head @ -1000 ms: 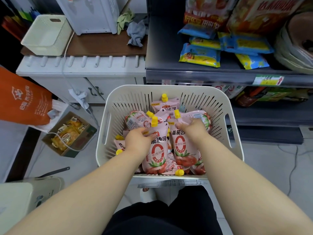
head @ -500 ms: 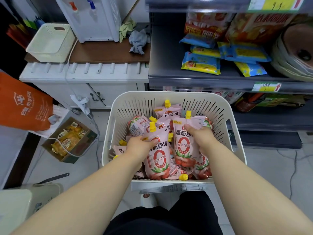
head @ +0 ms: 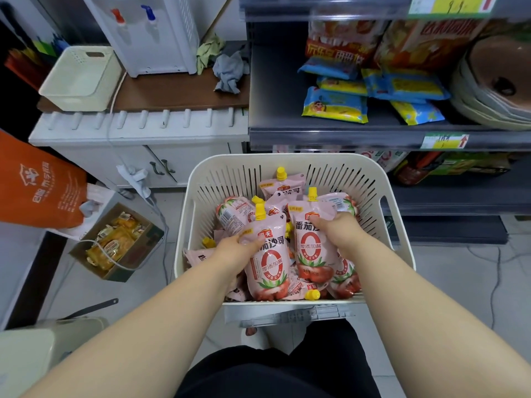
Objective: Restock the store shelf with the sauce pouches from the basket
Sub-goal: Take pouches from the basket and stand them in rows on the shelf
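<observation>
A cream slotted basket (head: 290,162) stands in front of me on the floor, holding several pink tomato sauce pouches with yellow caps. My left hand (head: 234,248) grips one upright pouch (head: 268,262) by its left upper edge. Beside it, my right hand (head: 340,225) grips a second upright pouch (head: 309,248) near its top right. Both pouches are raised above the pile, still inside the basket. The grey store shelf (head: 330,136) runs behind the basket at the right.
Blue and yellow snack packs (head: 334,106) and chip bags (head: 342,44) fill the upper shelf. A lower shelf board (head: 448,196) lies right of the basket. At left are a white cabinet (head: 138,145), an orange bag (head: 37,185) and a carton of yellow packets (head: 115,242).
Both hands have lifted their pouches a little higher out of the pile, and the view has tilted upward toward the shelf.
</observation>
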A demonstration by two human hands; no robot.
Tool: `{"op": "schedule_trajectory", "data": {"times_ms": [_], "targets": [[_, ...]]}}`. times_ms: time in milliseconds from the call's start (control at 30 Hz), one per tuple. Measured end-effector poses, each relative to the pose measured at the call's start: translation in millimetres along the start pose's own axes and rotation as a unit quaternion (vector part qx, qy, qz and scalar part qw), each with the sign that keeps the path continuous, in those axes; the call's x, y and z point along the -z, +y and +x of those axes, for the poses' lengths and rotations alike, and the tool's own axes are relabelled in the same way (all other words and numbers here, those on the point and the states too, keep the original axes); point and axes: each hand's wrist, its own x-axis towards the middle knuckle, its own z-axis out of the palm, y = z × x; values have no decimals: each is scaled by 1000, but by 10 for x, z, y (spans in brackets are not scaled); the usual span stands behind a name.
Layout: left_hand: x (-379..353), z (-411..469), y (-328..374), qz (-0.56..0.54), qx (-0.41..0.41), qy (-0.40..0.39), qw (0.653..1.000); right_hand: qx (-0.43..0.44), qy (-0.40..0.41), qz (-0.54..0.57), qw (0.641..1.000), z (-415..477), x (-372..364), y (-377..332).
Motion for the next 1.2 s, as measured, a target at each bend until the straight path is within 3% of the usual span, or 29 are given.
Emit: {"op": "schedule_trajectory", "data": {"times_ms": [200, 367, 567, 800, 967, 1200], "targets": [[-30, -63, 63, 53, -107, 20, 993, 59, 24, 48, 997, -117, 51, -76], [-63, -366, 304, 153, -255, 25, 954, 117, 55, 69, 989, -278, 206, -340], [21, -716, 828, 0, -305, -14, 952, 204, 68, 99, 972, -613, 403, -803], [81, -991, 1534, -12, -399, -70, 914, 285, 54, 117, 950, -1061, 655, -1413], [-6, -1231, 1877, -18, -455, -60, 888, 341, 48, 110, 932, -1298, 845, -1783], [-369, -1473, 2220, -70, -470, -73, 877, 379, 22, 115, 918, -1433, 1246, -2156]]}}
